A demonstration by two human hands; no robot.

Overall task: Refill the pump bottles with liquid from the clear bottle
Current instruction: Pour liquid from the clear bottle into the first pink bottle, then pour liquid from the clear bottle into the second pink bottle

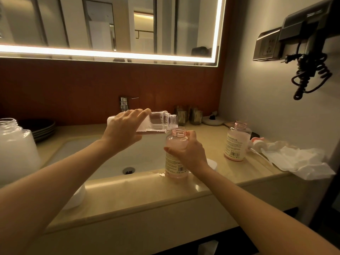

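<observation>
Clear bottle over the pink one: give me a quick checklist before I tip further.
1. Pink bottle cap off, neck open: ok.
2. Right hand steadying the pink bottle on the counter: ok.
3. Left hand gripping the clear bottle: ok.
4. Clear bottle's mouth lined up over the pink neck: not ok; it seems to sit past the opening, towards the wall.
5. Liquid flowing: cannot tell; no stream visible.
6. Pink bottle's base clear of the sink edge: not ok; it stands right at the rim.
</observation>
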